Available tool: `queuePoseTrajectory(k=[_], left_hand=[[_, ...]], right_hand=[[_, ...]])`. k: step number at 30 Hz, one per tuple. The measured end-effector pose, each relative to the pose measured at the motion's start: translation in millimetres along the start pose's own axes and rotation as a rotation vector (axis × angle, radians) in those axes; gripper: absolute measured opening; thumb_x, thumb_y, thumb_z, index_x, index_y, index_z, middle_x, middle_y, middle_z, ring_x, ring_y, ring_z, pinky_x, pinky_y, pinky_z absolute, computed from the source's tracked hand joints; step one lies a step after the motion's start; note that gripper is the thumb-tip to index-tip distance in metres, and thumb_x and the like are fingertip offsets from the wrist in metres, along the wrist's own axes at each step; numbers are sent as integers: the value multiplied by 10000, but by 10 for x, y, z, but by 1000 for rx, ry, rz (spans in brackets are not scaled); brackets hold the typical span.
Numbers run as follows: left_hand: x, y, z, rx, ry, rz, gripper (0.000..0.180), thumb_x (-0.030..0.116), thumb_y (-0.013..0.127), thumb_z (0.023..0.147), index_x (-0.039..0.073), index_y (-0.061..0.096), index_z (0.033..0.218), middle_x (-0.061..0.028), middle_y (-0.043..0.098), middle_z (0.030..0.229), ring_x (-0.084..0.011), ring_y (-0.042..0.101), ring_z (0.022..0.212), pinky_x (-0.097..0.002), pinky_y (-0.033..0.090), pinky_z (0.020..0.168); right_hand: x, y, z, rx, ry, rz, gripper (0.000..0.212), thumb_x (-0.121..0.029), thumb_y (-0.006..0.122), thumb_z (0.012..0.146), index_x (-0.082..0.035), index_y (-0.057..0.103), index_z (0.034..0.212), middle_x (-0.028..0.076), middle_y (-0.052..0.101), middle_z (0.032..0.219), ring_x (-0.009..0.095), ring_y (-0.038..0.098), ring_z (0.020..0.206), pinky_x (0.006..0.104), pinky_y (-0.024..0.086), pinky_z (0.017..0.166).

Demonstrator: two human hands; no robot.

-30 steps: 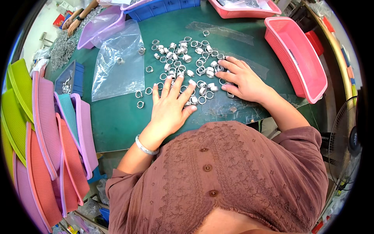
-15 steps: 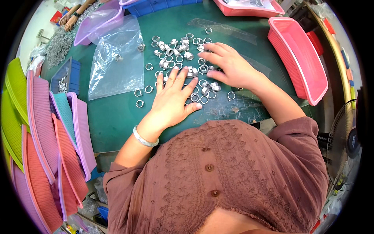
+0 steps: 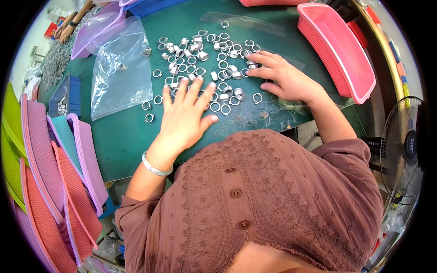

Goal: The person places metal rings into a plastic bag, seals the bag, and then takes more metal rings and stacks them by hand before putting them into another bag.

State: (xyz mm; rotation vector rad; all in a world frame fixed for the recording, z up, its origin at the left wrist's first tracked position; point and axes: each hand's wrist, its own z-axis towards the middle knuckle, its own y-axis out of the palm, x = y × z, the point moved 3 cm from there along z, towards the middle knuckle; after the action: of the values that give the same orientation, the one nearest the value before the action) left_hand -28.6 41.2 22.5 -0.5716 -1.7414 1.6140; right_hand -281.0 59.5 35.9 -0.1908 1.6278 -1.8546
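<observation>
**Two hands over scattered metal rings on a green counter**

Nearest the viewer, a brown buttoned blouse (image 3: pixel 273 204) fills the lower field. The left hand (image 3: pixel 184 118), a pale bangle (image 3: pixel 155 166) on its wrist, lies palm-down on the counter (image 3: pixel 123 136) with fingers spread wide, gripping nothing, fingertips touching the near edge of the silver rings (image 3: pixel 200 63). The right hand (image 3: pixel 284 79) rests flat at the rings' right edge, fingers extended and loosely parted; whether a ring is pinched beneath the fingertips cannot be told. Left of the rings lies a clear plastic bag (image 3: pixel 120 73). Stacked coloured trays (image 3: pixel 50 168) stand at the left, and a pink basket (image 3: pixel 339 50) far right.
</observation>
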Motion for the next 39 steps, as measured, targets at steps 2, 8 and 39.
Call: queuePoseTrajectory(k=[2, 8, 39], left_hand=[[-35, -17, 4, 46, -55, 61, 610, 352, 600, 843, 154, 391, 1381, -112, 312, 1453, -349, 237, 1358, -555, 120, 1086], [-10, -17, -83, 130, -100, -23, 565, 267, 607, 850, 122, 420, 1362, -135, 300, 1454, -355, 228, 1362, -542, 112, 1093], [312, 11, -134, 246, 61, -164, 355, 168, 646, 795, 94, 601, 1140, -138, 471, 1298, -362, 371, 1269, -569, 175, 1058]], right_hand=[[24, -80, -94, 54, 82, 63, 384, -48, 635, 764, -80, 584, 1143, 140, 468, 1312, 346, 427, 1220, 401, 385, 993], [-9, -101, -344, 243, 185, 118, 284, -68, 628, 781, -58, 610, 1064, 131, 572, 1119, 308, 541, 1035, 382, 453, 879], [-465, 253, -195, 237, 72, 116, 298, -234, 741, 692, -95, 652, 940, 48, 563, 921, 234, 511, 920, 363, 378, 817]])
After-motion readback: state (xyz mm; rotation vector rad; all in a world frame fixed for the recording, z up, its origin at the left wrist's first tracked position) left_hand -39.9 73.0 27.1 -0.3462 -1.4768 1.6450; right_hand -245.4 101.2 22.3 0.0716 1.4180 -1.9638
